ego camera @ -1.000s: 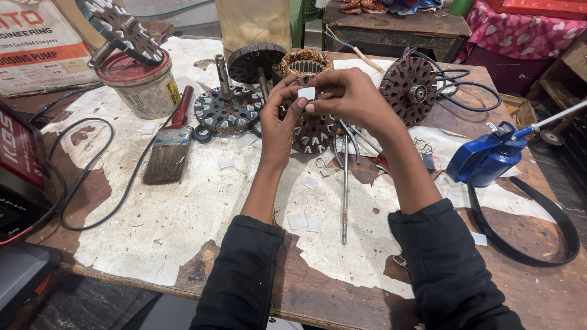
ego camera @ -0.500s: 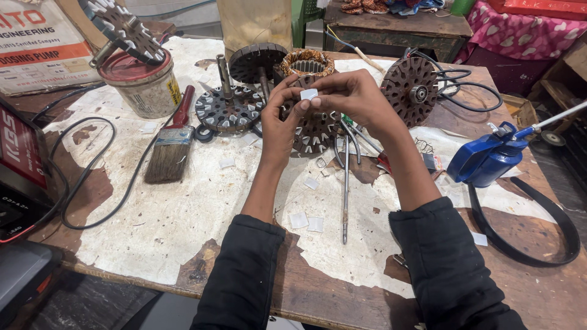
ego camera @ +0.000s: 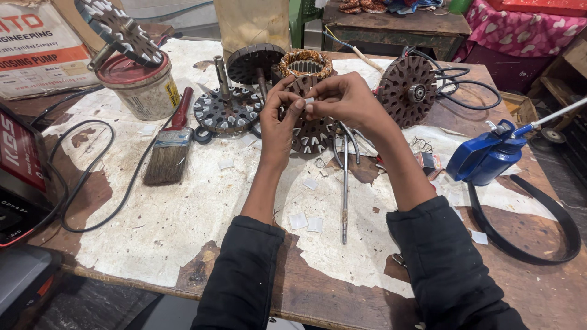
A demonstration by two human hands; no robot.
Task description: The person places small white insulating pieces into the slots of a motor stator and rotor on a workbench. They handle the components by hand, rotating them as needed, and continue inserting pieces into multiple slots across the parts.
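**Both hands pinch a white slip over a stator**

Left hand (ego camera: 278, 125) and right hand (ego camera: 342, 98) meet at fingertips, close together, both pinched on one small white slip (ego camera: 309, 100). Slip sits between the thumbs and forefingers, held in the air. Directly under and behind the hands lies a dark slotted stator (ego camera: 313, 135), flat on the table (ego camera: 153, 226); whether the slip touches it, cannot tell.

Just below the right hand a long steel rod (ego camera: 344, 189) lies pointing toward the person. More white slips (ego camera: 306, 223) lie loose between the forearms. Left of the left hand: a second stator (ego camera: 227, 111) with an upright shaft, then a paintbrush (ego camera: 169, 150) with red handle, then a tin (ego camera: 137, 85) with red lid, well apart. Beyond the fingertips a copper-wound ring (ego camera: 306, 63) and another dark core (ego camera: 255, 63). Right of the right hand a round rotor (ego camera: 408, 90) with black cable, near. Farther right a blue oil can (ego camera: 486, 157) and a black belt (ego camera: 526, 241). Black sleeves on both arms.
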